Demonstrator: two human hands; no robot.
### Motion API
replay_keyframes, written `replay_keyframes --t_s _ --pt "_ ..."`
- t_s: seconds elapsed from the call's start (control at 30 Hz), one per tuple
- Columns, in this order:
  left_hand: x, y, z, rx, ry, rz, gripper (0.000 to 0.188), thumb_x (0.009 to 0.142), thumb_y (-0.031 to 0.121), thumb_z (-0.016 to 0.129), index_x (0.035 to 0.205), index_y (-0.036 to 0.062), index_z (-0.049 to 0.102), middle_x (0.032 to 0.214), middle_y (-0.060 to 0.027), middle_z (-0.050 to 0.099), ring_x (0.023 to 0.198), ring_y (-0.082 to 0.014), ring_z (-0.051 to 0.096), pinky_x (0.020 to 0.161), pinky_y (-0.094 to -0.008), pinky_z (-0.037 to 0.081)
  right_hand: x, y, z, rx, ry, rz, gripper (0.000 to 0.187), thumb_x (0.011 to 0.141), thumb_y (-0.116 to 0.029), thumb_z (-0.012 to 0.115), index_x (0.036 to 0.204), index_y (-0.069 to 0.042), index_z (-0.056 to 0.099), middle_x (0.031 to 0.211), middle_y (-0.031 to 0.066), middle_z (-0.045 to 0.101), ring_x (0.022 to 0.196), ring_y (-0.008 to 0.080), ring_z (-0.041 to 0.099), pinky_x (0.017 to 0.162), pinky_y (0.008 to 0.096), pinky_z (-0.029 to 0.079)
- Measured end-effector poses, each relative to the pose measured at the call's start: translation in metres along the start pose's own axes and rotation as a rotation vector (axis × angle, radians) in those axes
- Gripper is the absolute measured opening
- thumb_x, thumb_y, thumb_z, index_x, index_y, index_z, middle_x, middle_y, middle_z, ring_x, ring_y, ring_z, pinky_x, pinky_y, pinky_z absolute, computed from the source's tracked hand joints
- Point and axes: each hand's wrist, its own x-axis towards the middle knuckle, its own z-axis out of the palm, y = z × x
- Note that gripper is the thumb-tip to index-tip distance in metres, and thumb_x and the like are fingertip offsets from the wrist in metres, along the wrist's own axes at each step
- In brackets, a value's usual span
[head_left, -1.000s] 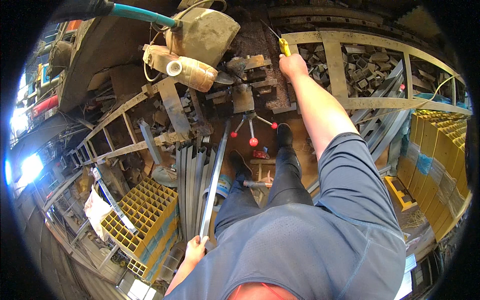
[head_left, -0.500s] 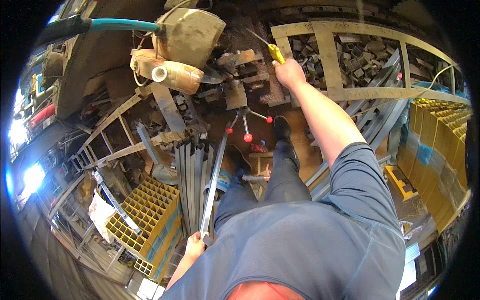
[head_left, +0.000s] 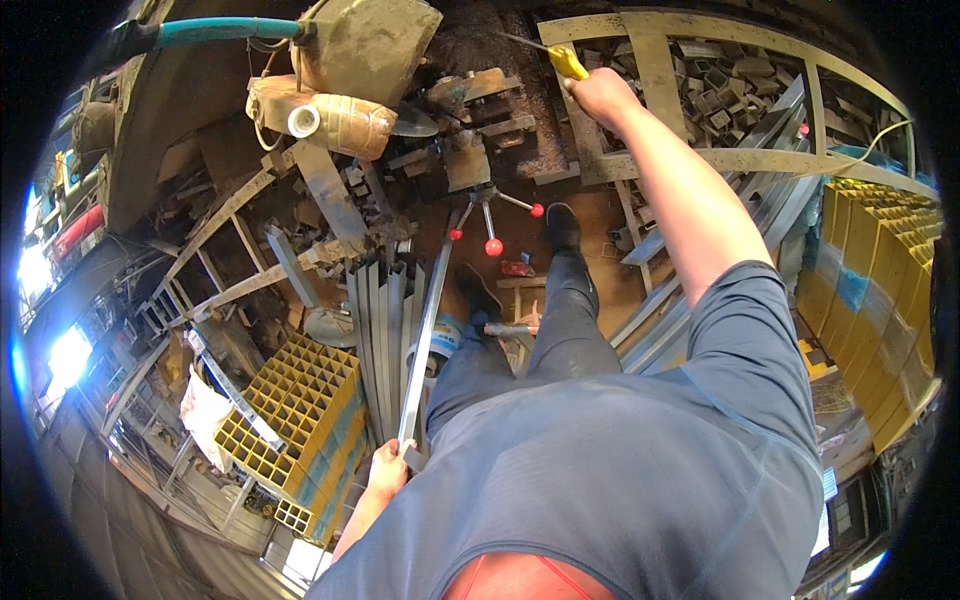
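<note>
My right hand [head_left: 603,97] reaches far forward and is closed around the yellow handle of a tool with a thin straight metal shaft [head_left: 568,62]. The shaft points left, above the dark bed of the machine; its exact kind does not show. At lower left, my left hand [head_left: 388,468] is closed on the near end of a long square metal tube [head_left: 422,355]. The tube slants away from me toward the machine's vise [head_left: 467,162], and its far end is hard to make out. The vise has a spoked handle with red ball knobs [head_left: 493,247].
A taped motor housing [head_left: 352,126] with a blue-sleeved lever [head_left: 230,30] stands over the machine. Metal frames [head_left: 655,95] hold cut-off pieces. Yellow-ended tube bundles [head_left: 300,400] stand left and right [head_left: 870,300]. Grey profiles [head_left: 375,340] lie near my legs, with a bucket [head_left: 440,340] close by.
My right hand has moved slightly right and farther forward with the yellow-handled tool, which now lies flatter. My left hand stays on the tube. The whole view has shifted a little.
</note>
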Motion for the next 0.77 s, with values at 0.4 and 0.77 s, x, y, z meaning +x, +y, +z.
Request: replay_keyframes --t_s 0.4,0.77 --pt "0.019 -0.025 -0.005 -0.067 -0.054 0.049 0.042 0.103 0.043 0.075 0.094 0.002 0.071 0.075 -0.0025 0.063 0.071 -0.0104 0.056 0.064 -0.0346 0.048 -0.012 -0.032 0.028 -0.056 0.098 0.045 0.058 0.102 -0.052 0.067 0.126 0.0 0.077 0.126 0.0259 0.076 0.12 0.0417 0.073 0.101 0.0482 0.058" --pt "0.013 -0.017 0.0 0.001 -0.028 -0.005 0.044 0.103 0.041 0.076 0.107 -0.0022 0.075 0.082 -0.0065 0.071 0.078 -0.0148 0.06 0.074 -0.0353 0.051 0.008 -0.041 0.039 0.071 0.039 0.019 0.062 0.096 -0.055 0.074 0.13 -0.003 0.078 0.131 0.0249 0.075 0.126 0.0346 0.073 0.108 0.0428 0.056"
